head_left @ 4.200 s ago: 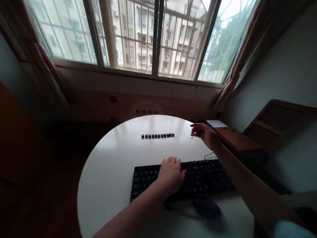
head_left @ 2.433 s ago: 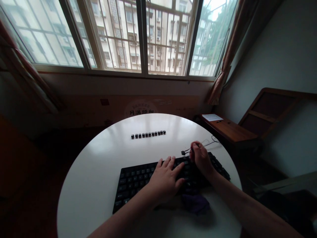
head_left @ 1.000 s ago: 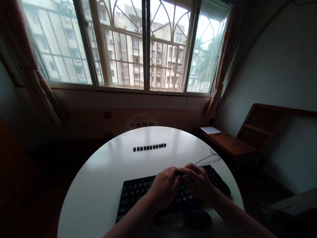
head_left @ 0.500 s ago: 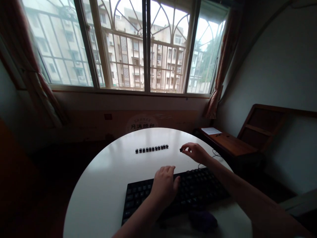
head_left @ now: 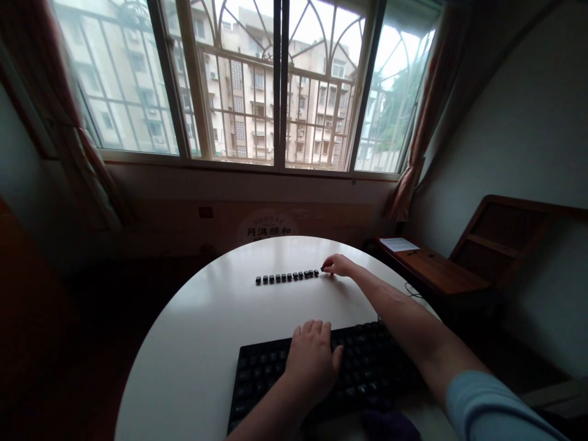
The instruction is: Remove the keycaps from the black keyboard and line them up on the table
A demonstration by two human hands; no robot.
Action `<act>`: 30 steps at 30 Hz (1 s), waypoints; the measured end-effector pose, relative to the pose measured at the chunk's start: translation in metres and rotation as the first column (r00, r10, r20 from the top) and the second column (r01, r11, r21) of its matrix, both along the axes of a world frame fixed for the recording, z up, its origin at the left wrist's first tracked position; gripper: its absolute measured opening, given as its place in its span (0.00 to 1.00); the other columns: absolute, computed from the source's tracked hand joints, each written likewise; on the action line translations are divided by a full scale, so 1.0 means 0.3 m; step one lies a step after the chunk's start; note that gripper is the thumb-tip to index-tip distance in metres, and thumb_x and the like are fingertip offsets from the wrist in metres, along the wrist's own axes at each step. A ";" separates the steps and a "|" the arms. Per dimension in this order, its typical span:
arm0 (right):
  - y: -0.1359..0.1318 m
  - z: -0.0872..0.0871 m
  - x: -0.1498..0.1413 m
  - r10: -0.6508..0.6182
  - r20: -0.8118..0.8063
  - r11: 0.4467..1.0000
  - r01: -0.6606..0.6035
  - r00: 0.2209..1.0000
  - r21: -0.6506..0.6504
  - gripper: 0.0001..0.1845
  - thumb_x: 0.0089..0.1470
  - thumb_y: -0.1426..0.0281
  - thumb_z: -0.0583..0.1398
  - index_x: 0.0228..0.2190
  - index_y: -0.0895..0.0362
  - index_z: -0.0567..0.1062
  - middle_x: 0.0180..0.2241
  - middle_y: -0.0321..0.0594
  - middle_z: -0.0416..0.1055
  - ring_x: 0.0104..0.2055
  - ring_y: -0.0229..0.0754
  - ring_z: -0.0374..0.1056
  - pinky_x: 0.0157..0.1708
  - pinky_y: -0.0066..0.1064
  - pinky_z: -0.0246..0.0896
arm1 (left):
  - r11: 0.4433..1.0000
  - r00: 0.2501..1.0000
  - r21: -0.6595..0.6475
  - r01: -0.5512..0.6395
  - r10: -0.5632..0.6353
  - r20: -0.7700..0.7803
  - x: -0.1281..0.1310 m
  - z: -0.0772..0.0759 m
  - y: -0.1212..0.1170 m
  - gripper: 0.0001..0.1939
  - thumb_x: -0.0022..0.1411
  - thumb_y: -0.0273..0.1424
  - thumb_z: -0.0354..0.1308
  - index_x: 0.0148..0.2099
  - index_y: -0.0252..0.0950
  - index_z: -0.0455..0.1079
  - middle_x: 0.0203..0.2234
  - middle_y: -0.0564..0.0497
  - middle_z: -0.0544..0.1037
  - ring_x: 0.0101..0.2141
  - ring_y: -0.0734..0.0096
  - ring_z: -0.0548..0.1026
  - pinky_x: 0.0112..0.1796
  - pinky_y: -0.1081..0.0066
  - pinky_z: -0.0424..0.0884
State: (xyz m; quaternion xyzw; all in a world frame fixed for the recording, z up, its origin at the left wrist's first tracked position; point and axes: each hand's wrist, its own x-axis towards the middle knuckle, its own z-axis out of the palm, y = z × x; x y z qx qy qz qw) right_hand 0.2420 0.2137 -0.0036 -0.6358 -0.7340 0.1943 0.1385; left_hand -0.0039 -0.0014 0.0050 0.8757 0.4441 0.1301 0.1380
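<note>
My right hand [head_left: 339, 265] is stretched across the table, pinching a small black keycap [head_left: 323, 269] between thumb and fingers. It is at the right end of a row of several black keycaps [head_left: 283, 278] lined up on the white tabletop. Closer to me lies a black keyboard [head_left: 257, 370], set at a slight slant. My left hand [head_left: 313, 358] lies on the keyboard's upper part, fingers stretched toward its far edge and thumb apart. My forearms cover parts of the keyboard.
The round white table [head_left: 184, 343] carries all this. A dark purple item [head_left: 390, 424], perhaps cloth, is by the keyboard's near side. At the right stands a wooden bench [head_left: 432, 266] with a paper sheet [head_left: 399, 244]. A cable [head_left: 414, 292] hangs by the table's right edge.
My right hand has moved left and away from me, bringing the keycap close to the row's right end. My left hand stays on the keyboard. The view has shifted slightly.
</note>
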 end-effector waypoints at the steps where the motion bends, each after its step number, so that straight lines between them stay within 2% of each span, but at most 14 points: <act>1: 0.008 -0.001 -0.002 0.005 0.013 1.000 -0.005 1.000 -0.020 0.14 0.62 0.63 0.58 0.42 0.61 0.74 0.40 0.41 0.74 0.38 0.40 0.72 0.41 0.37 0.70 | 1.000 1.000 -0.002 0.000 0.000 0.001 0.000 0.000 -0.001 0.28 0.64 0.41 0.47 0.61 0.32 0.66 0.55 0.39 0.71 0.56 0.48 0.65 0.58 0.51 0.57; 9: 0.024 0.000 -0.015 0.041 0.080 0.996 -0.035 0.996 -0.079 0.14 0.62 0.64 0.59 0.44 0.60 0.74 0.43 0.42 0.73 0.41 0.41 0.71 0.42 0.37 0.70 | 1.000 1.000 -0.003 0.004 -0.004 0.010 0.004 -0.006 0.002 0.28 0.64 0.41 0.47 0.61 0.30 0.66 0.56 0.37 0.70 0.57 0.45 0.64 0.58 0.48 0.56; 17: 0.016 0.011 -0.024 0.056 0.069 0.998 -0.054 0.996 -0.040 0.13 0.62 0.63 0.59 0.41 0.61 0.75 0.39 0.40 0.74 0.37 0.39 0.72 0.39 0.36 0.70 | 1.000 1.000 -0.004 0.009 -0.009 -0.001 0.002 -0.007 0.004 0.29 0.64 0.41 0.47 0.62 0.31 0.65 0.57 0.37 0.69 0.58 0.45 0.63 0.59 0.47 0.56; 19: 0.006 0.018 -0.026 0.055 0.048 0.998 -0.056 0.997 0.008 0.12 0.59 0.64 0.62 0.39 0.61 0.76 0.37 0.40 0.76 0.36 0.39 0.72 0.39 0.35 0.70 | 1.000 1.000 -0.005 0.007 -0.007 -0.007 0.001 -0.006 0.003 0.29 0.65 0.41 0.47 0.62 0.31 0.64 0.58 0.38 0.69 0.59 0.46 0.63 0.59 0.48 0.56; 22: -0.017 0.043 -0.026 0.050 -0.005 0.992 -0.049 0.999 0.119 0.13 0.48 0.68 0.68 0.37 0.59 0.80 0.36 0.42 0.78 0.34 0.39 0.72 0.40 0.31 0.68 | 1.000 1.000 -0.007 0.005 -0.005 -0.013 0.001 -0.005 -0.001 0.29 0.65 0.41 0.47 0.63 0.30 0.64 0.58 0.37 0.68 0.59 0.46 0.62 0.59 0.48 0.56; 24: -0.042 0.069 -0.025 0.047 -0.058 0.979 -0.034 0.997 0.203 0.12 0.44 0.68 0.69 0.34 0.58 0.82 0.36 0.43 0.78 0.35 0.41 0.73 0.39 0.30 0.67 | 1.000 1.000 -0.006 0.008 -0.008 -0.016 0.002 -0.006 -0.001 0.29 0.65 0.41 0.47 0.63 0.30 0.64 0.58 0.37 0.69 0.59 0.46 0.63 0.59 0.48 0.56; 27: -0.116 0.116 -0.017 0.037 -0.169 0.944 0.021 0.985 0.330 0.13 0.51 0.62 0.65 0.33 0.59 0.82 0.37 0.46 0.78 0.38 0.44 0.73 0.39 0.32 0.68 | 1.000 1.000 0.011 0.016 -0.016 -0.013 0.002 -0.012 0.005 0.29 0.65 0.41 0.48 0.63 0.30 0.64 0.58 0.38 0.69 0.59 0.46 0.63 0.59 0.48 0.57; 30: -0.268 0.155 0.006 0.013 -0.308 0.899 0.124 0.951 0.421 0.28 0.63 0.53 0.48 0.38 0.59 0.80 0.41 0.49 0.75 0.42 0.45 0.71 0.34 0.31 0.70 | 0.999 1.000 0.044 0.029 -0.028 -0.011 0.001 -0.013 0.009 0.28 0.65 0.40 0.48 0.62 0.30 0.64 0.57 0.37 0.69 0.58 0.47 0.64 0.58 0.49 0.57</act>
